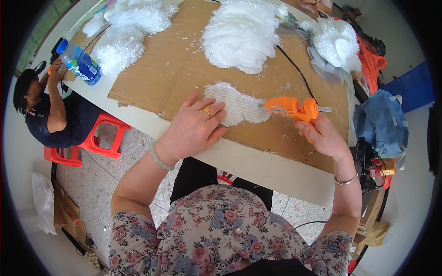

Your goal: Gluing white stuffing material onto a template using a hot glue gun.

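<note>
My right hand point(322, 133) grips an orange hot glue gun point(292, 108), with a clear glue stick point(325, 109) poking out of its back end. The gun's nozzle points left, at the right end of a flat whitish cloud-shaped piece point(235, 105) with faint lines across it. Resting on the left part of that piece, my left hand point(195, 124) lies with its fingers stretched out and holds nothing. Both the piece and my hands are over a sheet of brown cardboard point(170, 69) on the white table.
Fluffy white fibre piles point(241, 34) lie at the far middle, far left and far right. A blue-capped bottle point(79, 62) stands left. The gun's black cord point(297, 69) runs away across the cardboard. At the left, a person point(50, 101) sits on a red stool point(108, 133).
</note>
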